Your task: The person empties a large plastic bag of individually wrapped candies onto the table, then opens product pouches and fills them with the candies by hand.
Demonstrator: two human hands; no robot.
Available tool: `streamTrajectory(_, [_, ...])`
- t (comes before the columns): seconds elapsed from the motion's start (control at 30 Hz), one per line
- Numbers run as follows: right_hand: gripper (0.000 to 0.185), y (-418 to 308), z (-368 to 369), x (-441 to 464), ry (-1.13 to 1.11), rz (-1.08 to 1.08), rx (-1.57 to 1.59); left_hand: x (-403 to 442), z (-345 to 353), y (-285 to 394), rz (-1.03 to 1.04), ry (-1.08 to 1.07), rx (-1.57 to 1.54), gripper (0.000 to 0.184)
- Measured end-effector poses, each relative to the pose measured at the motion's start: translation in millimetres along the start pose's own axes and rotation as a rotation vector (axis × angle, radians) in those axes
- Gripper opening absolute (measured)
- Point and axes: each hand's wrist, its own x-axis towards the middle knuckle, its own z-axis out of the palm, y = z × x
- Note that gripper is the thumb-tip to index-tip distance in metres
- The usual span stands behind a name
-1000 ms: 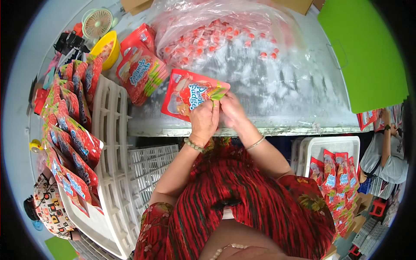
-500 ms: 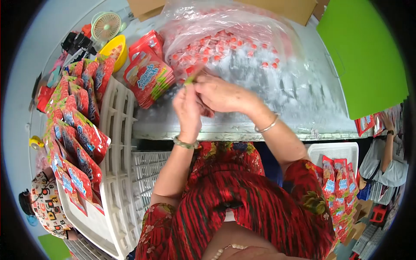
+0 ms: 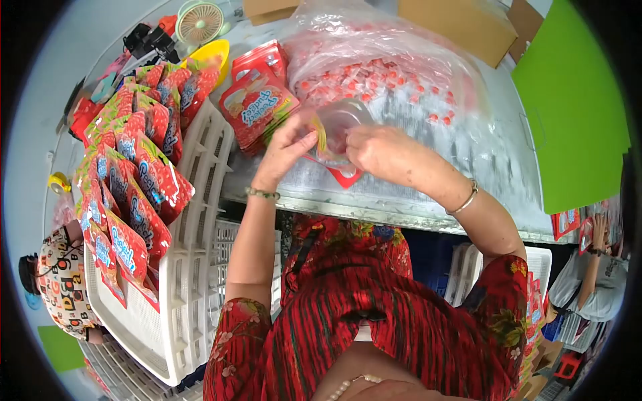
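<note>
A pouch (image 3: 350, 113) with a see-through panel and red and green printed parts is stretched between my two hands above the near part of the table. My left hand (image 3: 286, 148) pinches its left edge between thumb and fingers. The fingers of my right hand (image 3: 382, 154) are closed on its right side; their tips are partly hidden against the film. A red corner of the pouch points down below the hands. Just beyond my left hand lies a stack of flat printed pouches (image 3: 257, 103).
Small red wrapped pieces (image 3: 381, 73) spill from a large clear plastic bag (image 3: 414, 47) at the back. On the left, filled pouches (image 3: 137, 194) stand in stacked white crates (image 3: 177, 314). A yellow bowl (image 3: 217, 57), a small fan (image 3: 199, 23) and a green board (image 3: 568, 107) flank the table. Other people work at both sides.
My hands have moved apart, my right hand going rightward. The pouch, earlier blurred and bunched between them, is spread with its clear panel showing. The whole view has shifted slightly.
</note>
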Motion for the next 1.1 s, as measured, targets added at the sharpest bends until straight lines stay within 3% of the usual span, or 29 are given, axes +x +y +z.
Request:
streamTrajectory(0.03, [0.012,-2.3,-10.7,3.5,0.003,-0.002,-0.01,0.7,1.6,-3.1,0.026,0.059,0.053,0.025])
streamTrajectory(0.1, [0.014,-6.5,-34.9,7.2,-0.2,0.197,0.345,-2.4,14.3,-6.0,0.042,0.229,0.111,0.019])
streamTrajectory(0.13, [0.013,0.2,-32.6,6.5,-0.126,0.25,0.357,-5.6,22.9,-7.9,0.1,0.304,0.11,0.019])
streamTrajectory(0.23, [0.012,1.8,-33.0,15.5,-0.178,0.33,0.192,-18.3,39.5,-18.9,0.163,0.409,0.089,0.018])
streamTrajectory(0.27, [0.011,-3.2,-37.0,16.2,-0.247,0.272,0.174,-20.8,45.4,-22.3,0.165,0.439,0.096,0.018])
streamTrajectory(0.33, [0.01,-8.0,-24.2,31.9,-0.523,0.409,0.292,-23.8,58.8,-24.9,0.236,0.522,0.158,0.018])
streamTrajectory(0.37, [0.009,-11.7,-16.6,33.1,-0.334,0.291,0.297,-24.8,62.4,-27.4,0.256,0.551,0.121,0.017])
streamTrajectory(0.5, [0.008,-12.5,-5.0,38.7,-0.34,0.208,0.238,-31.5,61.4,-42.2,0.226,0.619,0.008,0.018])
streamTrajectory(0.6, [0.01,-18.2,-31.4,42.9,-0.408,0.315,0.212,-36.9,51.4,-35.9,0.168,0.537,0.081,0.018])
streamTrajectory(0.73, [0.011,-18.1,-34.0,35.7,-0.285,0.319,0.052,-36.7,59.7,-32.9,0.192,0.557,0.102,0.017])
streamTrajectory(0.87, [0.013,-13.3,-42.1,33.0,-0.234,0.291,0.112,-38.0,57.1,-39.6,0.22,0.605,0.012,0.016])
streamTrajectory(0.97, [0.012,-11.9,-43.2,33.6,-0.332,0.33,0.179,-41.8,61.9,-27.2,0.219,0.587,0.097,0.015])
streamTrajectory(1.03, [0.011,-14.4,-38.4,39.1,-0.65,0.351,0.142,-41.1,66.2,-27.4,0.241,0.556,0.201,0.013])
streamTrajectory(1.1, [0.011,-11.0,-22.0,31.7,-0.558,0.338,0.178,-42.1,71.2,-26.5,0.263,0.546,0.228,0.014])
